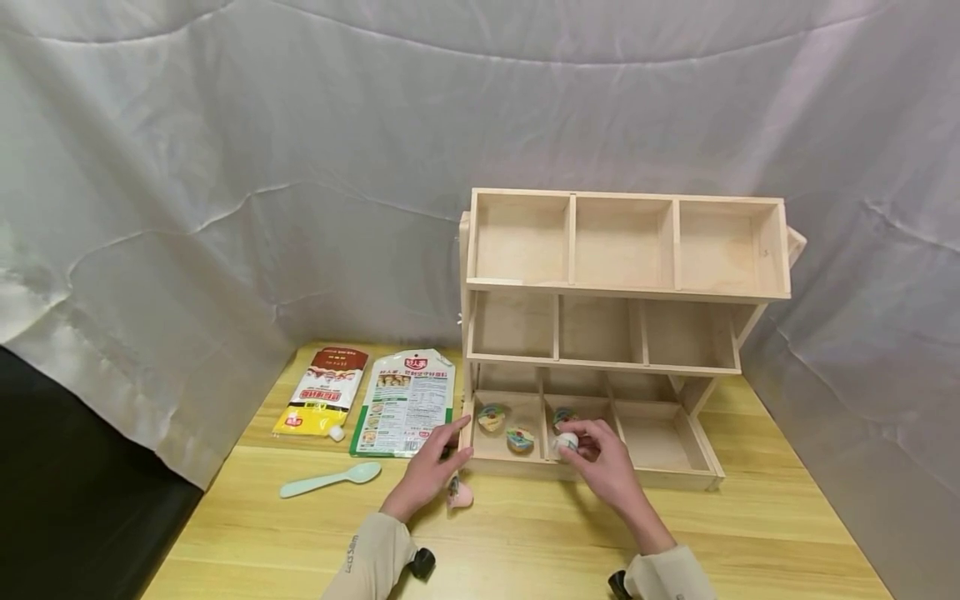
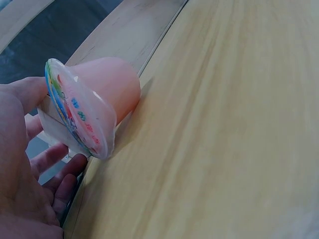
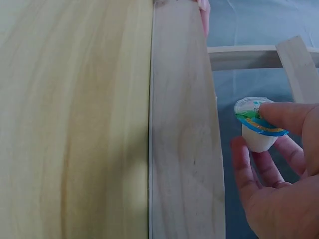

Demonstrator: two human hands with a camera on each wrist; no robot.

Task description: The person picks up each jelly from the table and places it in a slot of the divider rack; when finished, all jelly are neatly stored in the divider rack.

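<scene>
Three jelly cups (image 1: 520,440) in bottom tray (image 1: 667,478); my right hand (image 1: 606,462) pinching white cup (image 3: 258,140); pink cup (image 2: 112,84) left out, my left hand (image 1: 427,473) relaxed

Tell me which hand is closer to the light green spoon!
The left hand. It is just right of the spoon, by the wooden box's left side; the right hand is farther right, at the box's front, holding a white cup.

White cup (image 1: 564,445) pinched by right hand (image 1: 607,468) near wooden rack's (image 1: 600,364) front edge, left hand (image 1: 431,468) placed beside front left corner.
</scene>
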